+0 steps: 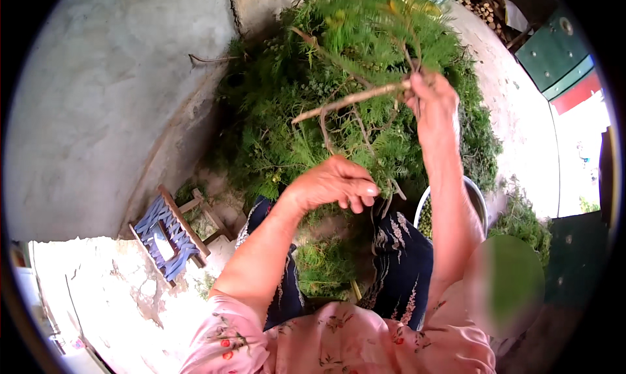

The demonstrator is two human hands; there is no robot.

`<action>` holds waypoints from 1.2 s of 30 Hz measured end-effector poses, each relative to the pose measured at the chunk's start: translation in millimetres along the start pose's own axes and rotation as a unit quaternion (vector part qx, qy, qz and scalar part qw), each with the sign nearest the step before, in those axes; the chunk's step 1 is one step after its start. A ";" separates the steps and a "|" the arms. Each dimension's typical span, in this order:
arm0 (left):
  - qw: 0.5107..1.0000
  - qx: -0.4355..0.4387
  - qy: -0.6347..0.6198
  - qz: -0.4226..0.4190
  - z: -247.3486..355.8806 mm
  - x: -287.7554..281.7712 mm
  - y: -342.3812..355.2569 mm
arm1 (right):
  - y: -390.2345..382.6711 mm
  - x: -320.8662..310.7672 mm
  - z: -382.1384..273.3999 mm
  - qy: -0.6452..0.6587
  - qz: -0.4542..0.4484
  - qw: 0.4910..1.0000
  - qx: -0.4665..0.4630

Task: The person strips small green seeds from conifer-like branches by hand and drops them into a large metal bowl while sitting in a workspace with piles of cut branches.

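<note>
My right hand (433, 100) is closed round the end of a leafy green branch (355, 100), raised over a big heap of cut greenery (274, 139). The branch's bare, pale brown stem points left, and its feathery leaves blur at the top. Lower and to the left, my left hand (336, 183) has its fingers curled downward in front of the heap. Whatever those fingers may hold is hidden. Thin twigs (395, 190) show just right of its fingertips.
Beside my right forearm stands a pale-rimmed basin (479, 194) with small green round pieces inside. A low stool with woven blue-grey straps (166, 237) is at left, below a concrete wall (117, 100). Loose greenery (323, 266) lies between my legs, more (521, 227) at right.
</note>
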State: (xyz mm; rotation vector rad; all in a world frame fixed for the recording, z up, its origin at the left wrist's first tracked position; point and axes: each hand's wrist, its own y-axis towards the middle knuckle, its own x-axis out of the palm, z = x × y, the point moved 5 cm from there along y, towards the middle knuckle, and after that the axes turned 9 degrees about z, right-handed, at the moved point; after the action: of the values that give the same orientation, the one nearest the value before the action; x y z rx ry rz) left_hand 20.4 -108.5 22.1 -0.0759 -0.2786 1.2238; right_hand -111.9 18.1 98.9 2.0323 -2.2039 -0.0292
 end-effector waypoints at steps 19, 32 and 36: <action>0.603 0.311 0.614 0.403 36.3 13.5 4.0 | -65.9 -53.0 69.8 0.202 0.013 0.968 0.148; 0.951 0.103 -0.276 0.096 7.0 -8.4 20.4 | -50.4 -85.4 76.0 0.120 0.079 0.980 0.138; 0.945 0.097 -0.288 0.123 -1.4 -10.5 19.1 | -65.4 -63.6 83.0 0.079 0.026 0.986 0.147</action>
State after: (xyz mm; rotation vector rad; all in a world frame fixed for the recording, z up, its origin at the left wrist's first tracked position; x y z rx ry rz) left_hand -0.1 -111.7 15.1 0.4372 -0.6699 1.4997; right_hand -52.2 68.8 3.6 2.0316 -2.2696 0.4752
